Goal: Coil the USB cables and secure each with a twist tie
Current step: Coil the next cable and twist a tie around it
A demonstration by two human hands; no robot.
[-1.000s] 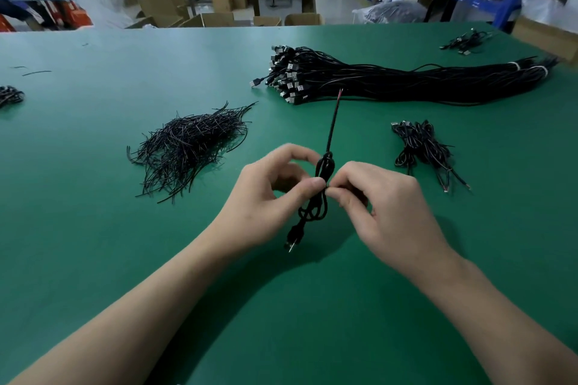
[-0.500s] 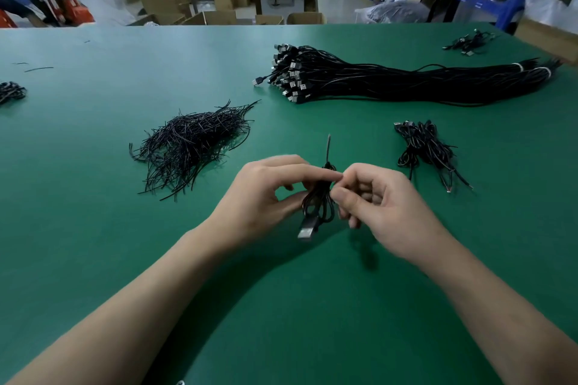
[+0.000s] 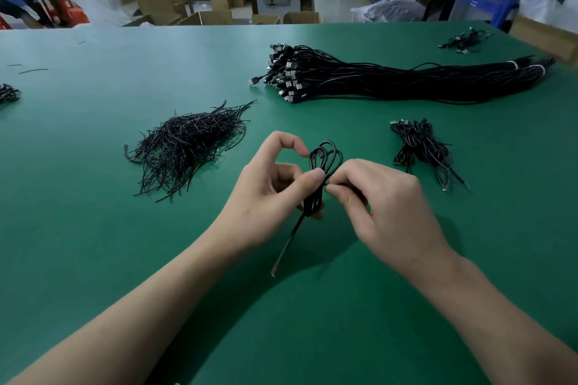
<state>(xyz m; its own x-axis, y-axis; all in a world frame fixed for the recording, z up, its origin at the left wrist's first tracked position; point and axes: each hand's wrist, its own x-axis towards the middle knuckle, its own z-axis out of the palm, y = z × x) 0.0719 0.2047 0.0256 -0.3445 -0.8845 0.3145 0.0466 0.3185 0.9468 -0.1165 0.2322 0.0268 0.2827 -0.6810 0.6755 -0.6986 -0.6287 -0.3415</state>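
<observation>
Left hand (image 3: pixel 269 194) is closed round the thin black USB cable (image 3: pixel 325 162), which is gathered into a small coil of several loops and held just above the green counter (image 3: pixel 93 228). The thumb is pressed across the coil's waist, the forefinger is arched up to touch the top loop, and the lower fingers are tucked behind. Right hand (image 3: pixel 387 206) is closed too, its fingertips pinched at the same waist from the other side. Whether a twist tie is already caught between those fingertips cannot be told; nothing so thin can be made out there. One loose tail (image 3: pixel 287 247) of the cable hangs out below the left hand toward the counter.

The step in hand is judged to be the binding of this coil. It is best done if the waist is pinched firmly by the left thumb, so that the loops are not let spring apart while the tie is wound. The tie should be wrapped tight round the narrowest point and its ends twisted together, not merely crossed. The hanging tail should be watched, lest a loop be pulled out by it. Spare ties can be taken from the loose heap of short black wire twist ties (image 3: pixel 187 147) to the left. What appears to be a small pile of tied coils (image 3: pixel 419 144) lies to the right.
</observation>
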